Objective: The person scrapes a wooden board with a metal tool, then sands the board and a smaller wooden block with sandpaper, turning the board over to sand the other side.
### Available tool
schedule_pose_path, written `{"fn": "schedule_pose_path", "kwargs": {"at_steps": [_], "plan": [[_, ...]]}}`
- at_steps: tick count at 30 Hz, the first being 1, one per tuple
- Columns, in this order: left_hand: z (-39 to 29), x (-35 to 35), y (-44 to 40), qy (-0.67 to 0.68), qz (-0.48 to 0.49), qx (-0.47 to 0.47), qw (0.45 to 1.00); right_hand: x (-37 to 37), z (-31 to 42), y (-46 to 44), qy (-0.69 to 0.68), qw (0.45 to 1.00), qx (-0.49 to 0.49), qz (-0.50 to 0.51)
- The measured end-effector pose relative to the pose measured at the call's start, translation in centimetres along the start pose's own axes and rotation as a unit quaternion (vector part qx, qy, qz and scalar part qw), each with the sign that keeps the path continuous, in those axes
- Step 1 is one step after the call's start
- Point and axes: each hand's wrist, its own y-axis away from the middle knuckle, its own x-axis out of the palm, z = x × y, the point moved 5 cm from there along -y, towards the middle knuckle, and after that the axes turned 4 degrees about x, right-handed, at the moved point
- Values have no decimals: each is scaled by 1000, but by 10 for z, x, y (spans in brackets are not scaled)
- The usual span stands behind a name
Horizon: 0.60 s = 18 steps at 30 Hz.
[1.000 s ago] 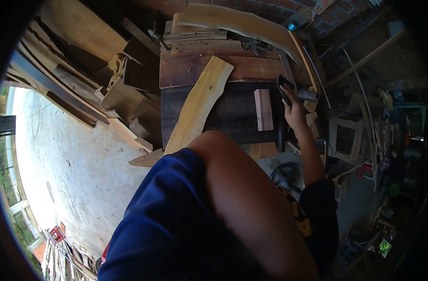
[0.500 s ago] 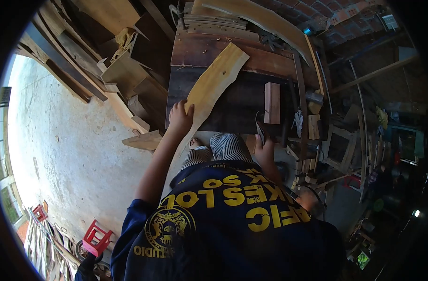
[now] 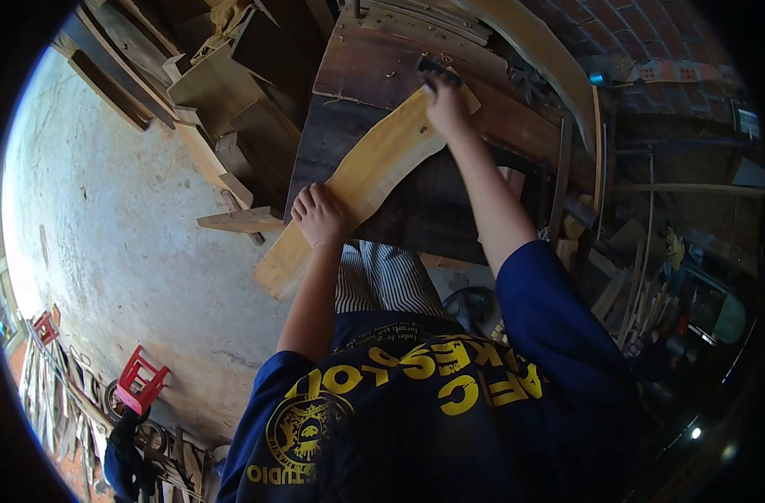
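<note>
The wooden board (image 3: 387, 159) lay slantwise across the dark desk (image 3: 324, 130), its near end jutting past the edge above the floor (image 3: 114, 243). The left hand (image 3: 320, 220) rested over the board's left edge, fingers slightly bent; whether it gripped or only pressed, the view could not tell. The right hand (image 3: 446, 105) was closed around a dark tool (image 3: 438, 70) at the board's far end, its exact kind unclear. A wood block (image 3: 511, 181), partly hidden by the right forearm, sat right of the board.
</note>
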Motion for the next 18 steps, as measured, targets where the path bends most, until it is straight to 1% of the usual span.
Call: {"fn": "schedule_pose_path", "kwargs": {"at_steps": [1, 3, 4, 6, 7, 9, 11, 12, 13, 14, 15, 17, 18], "plan": [[-1, -2, 0, -2, -14, 6, 1000, 14, 34, 20, 0, 999, -9, 39], [0, -4, -1, -2, -26, 3, 1000, 49, 91, 70, -44, 974, -203, 93], [-1, -6, -1, -7, -35, 9, 999, 47, 86, 72, -42, 972, -207, 100], [-2, -7, -1, -21, -57, 19, 998, 34, 74, 77, -70, 947, -276, 148], [-2, -6, -2, -20, -52, 16, 998, 21, 46, 56, -54, 957, -261, 114], [-2, -7, -1, -19, -52, 14, 998, 0, -8, 9, -24, 987, -154, 34], [-3, -8, 1, -20, -54, 10, 998, -5, -18, -2, -38, 998, -35, -21], [-4, -8, -1, -22, -63, 10, 998, 6, -7, 8, -44, 999, -27, 8], [-4, -9, -3, -20, -66, 6, 998, 12, 18, 25, -51, 998, -21, 36], [-5, -10, -4, -18, -72, 12, 997, 22, 35, 48, -64, 990, -110, 68], [-5, -10, -2, -17, -74, 18, 997, 26, 31, 52, -63, 983, -144, 96], [-5, -10, -4, -12, -62, 8, 998, 7, 10, 26, -60, 971, -211, 96], [-5, -11, -3, -7, -53, -1, 999, 0, -6, 6, -26, 980, -178, 81]]}}
